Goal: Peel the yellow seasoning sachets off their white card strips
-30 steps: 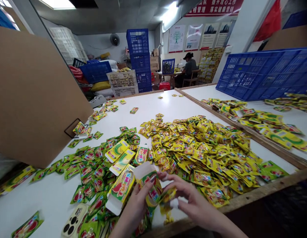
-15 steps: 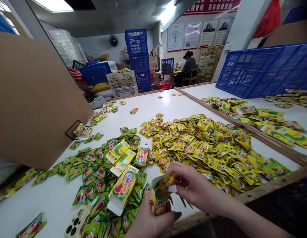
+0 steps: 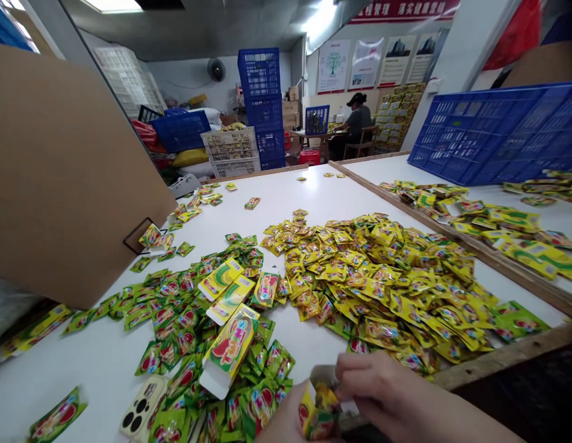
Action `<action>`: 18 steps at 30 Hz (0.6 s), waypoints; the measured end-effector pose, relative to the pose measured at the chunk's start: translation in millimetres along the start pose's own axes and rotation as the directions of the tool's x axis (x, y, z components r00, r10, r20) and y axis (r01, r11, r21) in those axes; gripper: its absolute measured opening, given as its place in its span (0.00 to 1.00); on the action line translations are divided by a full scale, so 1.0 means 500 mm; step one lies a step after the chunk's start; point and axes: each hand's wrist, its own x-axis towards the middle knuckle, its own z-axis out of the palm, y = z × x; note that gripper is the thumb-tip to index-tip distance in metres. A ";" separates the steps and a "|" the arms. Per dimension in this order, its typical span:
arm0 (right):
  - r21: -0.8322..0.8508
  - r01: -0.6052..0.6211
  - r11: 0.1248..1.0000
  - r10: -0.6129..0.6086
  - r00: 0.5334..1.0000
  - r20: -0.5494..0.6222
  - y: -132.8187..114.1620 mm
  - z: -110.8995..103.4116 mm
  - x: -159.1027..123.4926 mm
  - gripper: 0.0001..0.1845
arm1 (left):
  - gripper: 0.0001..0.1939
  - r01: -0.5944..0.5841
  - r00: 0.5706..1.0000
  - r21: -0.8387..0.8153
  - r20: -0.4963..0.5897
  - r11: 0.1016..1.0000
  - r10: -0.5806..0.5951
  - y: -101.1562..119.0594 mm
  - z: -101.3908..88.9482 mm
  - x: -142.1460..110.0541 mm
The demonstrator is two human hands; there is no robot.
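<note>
Low in the head view, my left hand point(image 3: 283, 421) is wrapped around a small open cardboard box point(image 3: 308, 413) with yellow and green print. Yellow packets point(image 3: 326, 397) show inside its mouth. My right hand point(image 3: 382, 387) is closed at the box's right edge, fingers curled by the opening and a pale flap; its fingertips are partly hidden. Left of the hands lie a heap of green sachets point(image 3: 175, 332) and several printed boxes, one TWINS box point(image 3: 233, 344) with its end flap open. A pile of yellow sachets point(image 3: 373, 271) spreads beyond my right hand.
A phone point(image 3: 145, 409) lies at the lower left among green sachets. A large cardboard sheet point(image 3: 73, 172) stands at the left. Wooden strips point(image 3: 489, 255) edge and divide the white table. A blue crate point(image 3: 489, 132) sits at the right; a person point(image 3: 357, 123) sits far back.
Both hands and the small box have moved down and slightly right, toward the table's front edge. The yellow packet held at the box's mouth now sits lower in it. The view shifted slightly.
</note>
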 end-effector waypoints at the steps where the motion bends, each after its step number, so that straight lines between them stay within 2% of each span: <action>1: 0.037 0.000 0.999 -0.002 0.998 0.060 -0.002 0.005 -0.006 0.20 | 0.28 -0.014 1.000 0.018 0.014 1.000 0.013 -0.009 0.000 -0.002; 3: 0.129 -0.017 0.991 -0.005 0.987 0.163 -0.008 0.011 -0.016 0.20 | 0.34 -0.042 0.998 0.065 0.056 0.997 0.039 -0.013 0.002 -0.004; 5: 0.193 -0.046 0.980 0.009 0.983 0.186 -0.007 0.011 -0.025 0.19 | 0.36 -0.057 0.993 0.087 0.112 0.995 0.047 -0.001 0.004 -0.002; 6: 0.208 -0.061 0.976 0.028 0.987 0.158 -0.003 0.010 -0.032 0.18 | 0.38 -0.060 0.990 0.081 0.133 0.995 0.049 0.009 0.006 0.000; 8: 0.212 -0.092 0.973 0.091 0.996 0.014 0.016 0.011 -0.050 0.17 | 0.42 -0.078 0.987 0.046 0.143 0.996 0.070 0.028 0.009 0.006; 10: 0.213 -0.139 0.967 0.165 0.980 -0.111 0.042 0.019 -0.072 0.14 | 0.41 -0.107 0.989 0.022 0.109 0.994 0.104 0.041 0.015 0.014; 11: 0.230 -0.169 0.959 0.203 0.970 -0.136 0.055 0.025 -0.082 0.13 | 0.38 -0.116 0.989 0.023 0.093 0.993 0.114 0.045 0.019 0.018; 14: 0.346 -0.257 0.902 0.305 0.948 -0.091 0.087 0.032 -0.104 0.11 | 0.29 -0.116 0.989 0.074 0.102 0.990 0.108 0.048 0.025 0.026; 16: 0.376 -0.273 0.886 0.343 0.930 -0.134 0.106 0.004 -0.115 0.11 | 0.26 -0.152 0.987 0.228 0.076 0.962 0.139 0.046 0.016 0.028; 17: 0.355 -0.272 0.894 0.352 0.918 -0.184 0.116 -0.023 -0.122 0.12 | 0.24 -0.180 0.983 0.366 0.024 0.913 0.184 0.044 0.006 0.028; 18: 0.312 -0.270 0.911 0.353 0.902 -0.247 0.127 -0.056 -0.129 0.13 | 0.22 -0.186 0.968 0.529 -0.045 0.828 0.247 0.040 -0.007 0.027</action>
